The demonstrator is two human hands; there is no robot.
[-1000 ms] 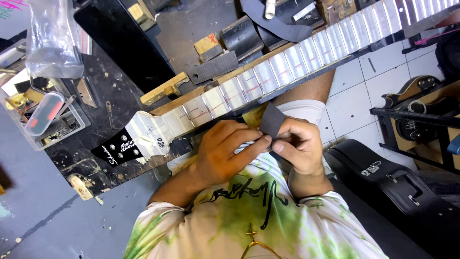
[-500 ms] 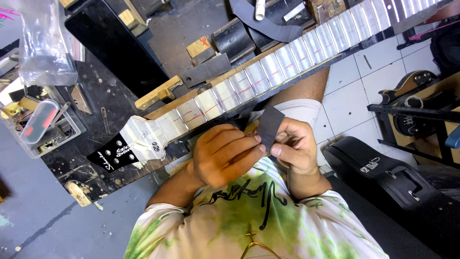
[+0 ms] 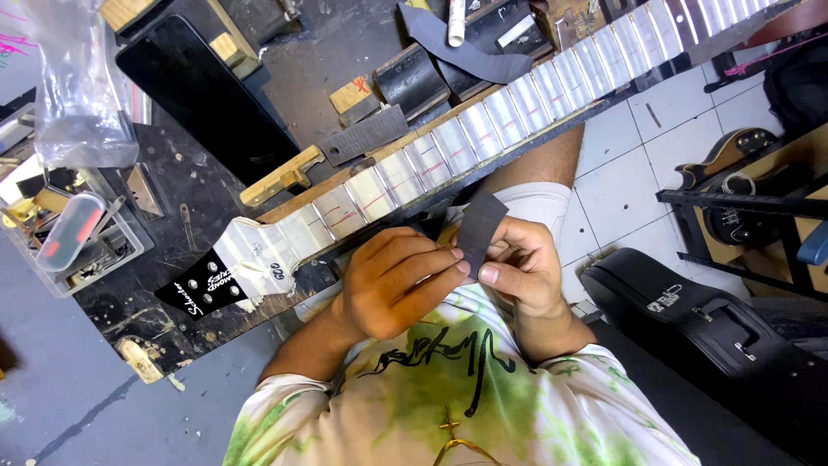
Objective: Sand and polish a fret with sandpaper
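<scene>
Held between both hands, a small dark grey rectangular sheet of sandpaper (image 3: pixel 479 226), standing up just above the fingers, in front of the chest and just below the taped guitar neck (image 3: pixel 483 129). Left hand (image 3: pixel 398 280) curled, fingers pressed together against the lower edge of the sheet. Right hand (image 3: pixel 526 267) closed on the same sheet, thumb on its lower corner. Both hands touching each other, close to the tie-dye green and white shirt (image 3: pixel 448 397). Neck lying diagonally over the dark cluttered workbench (image 3: pixel 172 181), black headstock (image 3: pixel 211 285) on the left. To the right, on white floor tiles (image 3: pixel 630 181), black hard guitar case (image 3: pixel 707 319).
</scene>
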